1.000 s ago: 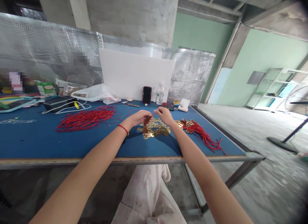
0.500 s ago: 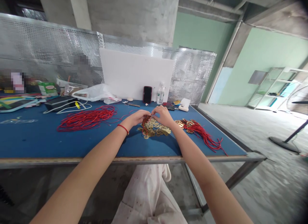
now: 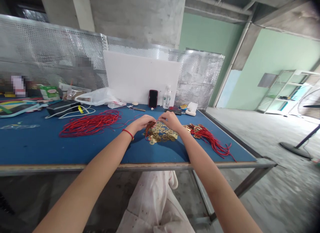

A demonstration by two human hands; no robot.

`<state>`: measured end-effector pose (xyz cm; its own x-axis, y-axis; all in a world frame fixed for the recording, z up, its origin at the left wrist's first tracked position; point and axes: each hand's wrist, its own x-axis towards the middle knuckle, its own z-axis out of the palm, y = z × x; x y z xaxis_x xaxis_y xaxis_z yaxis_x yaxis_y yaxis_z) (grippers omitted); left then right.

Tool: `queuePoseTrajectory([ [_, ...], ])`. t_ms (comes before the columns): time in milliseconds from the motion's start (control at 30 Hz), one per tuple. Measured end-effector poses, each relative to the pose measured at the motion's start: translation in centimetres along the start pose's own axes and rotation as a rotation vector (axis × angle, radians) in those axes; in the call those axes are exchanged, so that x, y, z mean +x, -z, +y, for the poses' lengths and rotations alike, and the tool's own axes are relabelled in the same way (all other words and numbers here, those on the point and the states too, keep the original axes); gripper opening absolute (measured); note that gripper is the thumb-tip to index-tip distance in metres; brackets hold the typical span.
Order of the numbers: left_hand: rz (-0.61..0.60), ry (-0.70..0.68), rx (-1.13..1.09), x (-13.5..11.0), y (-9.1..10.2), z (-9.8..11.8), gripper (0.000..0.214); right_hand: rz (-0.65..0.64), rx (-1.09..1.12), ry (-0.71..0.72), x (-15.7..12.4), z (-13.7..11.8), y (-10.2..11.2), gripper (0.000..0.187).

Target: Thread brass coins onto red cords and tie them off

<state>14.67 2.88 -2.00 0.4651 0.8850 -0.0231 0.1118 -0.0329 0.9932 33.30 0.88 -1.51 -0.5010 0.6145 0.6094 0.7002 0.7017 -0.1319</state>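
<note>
Blue tabletop [image 3: 30, 143], going left to right. Way out at 9 o'clock from the coins there's a rainbow-striped mat [image 3: 17, 107], then a green and white box [image 3: 49, 92] whose print is too small to read. Next come a clear plastic bag [image 3: 77, 92] and a white plastic bag [image 3: 100, 97], and I can't make out what's in either one. A big loose pile of red cord [image 3: 88, 123] sits at about 9 o'clock too.

Left hand [image 3: 140, 123], with a red bracelet [image 3: 128, 134] on the wrist, is closed on a red tassel [image 3: 149, 129] at the coins' left edge. Right hand [image 3: 171, 121] is curled just above the brass coins [image 3: 161, 133], can't tell if it's pinching anything. Up at 12 o'clock: a phone [image 3: 153, 98] and a capped water bottle [image 3: 166, 97], label unreadable. More red tassels [image 3: 207, 138] lie at 3 o'clock.
</note>
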Motion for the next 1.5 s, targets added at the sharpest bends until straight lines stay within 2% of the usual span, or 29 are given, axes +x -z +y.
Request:
queuePoseTrajectory([
  [133,-0.181,0.017,0.039,-0.1,-0.3,-0.1,0.009,0.084,0.164,0.015,0.2,0.0,-0.1,0.017],
  [200,-0.261,-0.003,-0.011,-0.3,-0.3,0.0,0.012,0.147,0.306,-0.056,0.3,0.2,-0.4,0.014],
  [300,-0.297,-0.057,-0.092,-0.6,-0.4,0.4,0.015,0.216,0.540,-0.220,0.4,0.8,-1.0,0.017],
  [433,-0.214,-0.144,-0.116,-0.5,-0.5,0.6,0.015,0.187,0.726,-0.348,0.3,1.3,-1.7,0.024],
  [600,-0.112,-0.195,-0.079,0.0,-0.4,0.2,0.019,0.155,0.816,-0.365,0.3,0.9,-1.9,0.024],
  [833,-0.016,-0.229,0.001,-0.3,-0.5,0.2,0.022,0.125,0.810,-0.352,0.5,0.6,-2.2,0.022],
  [1100,0.016,-0.258,0.069,-0.3,-0.7,0.2,0.025,0.107,0.868,-0.348,0.5,0.2,-1.8,0.018],
  [1333,0.052,-0.357,0.191,-0.1,-1.0,0.1,0.021,0.067,0.950,-0.431,0.5,0.3,-1.9,0.018],
  [1500,0.081,-0.482,0.306,0.4,-0.9,0.0,0.018,0.047,0.959,-0.484,0.5,0.4,-1.9,0.019],
])
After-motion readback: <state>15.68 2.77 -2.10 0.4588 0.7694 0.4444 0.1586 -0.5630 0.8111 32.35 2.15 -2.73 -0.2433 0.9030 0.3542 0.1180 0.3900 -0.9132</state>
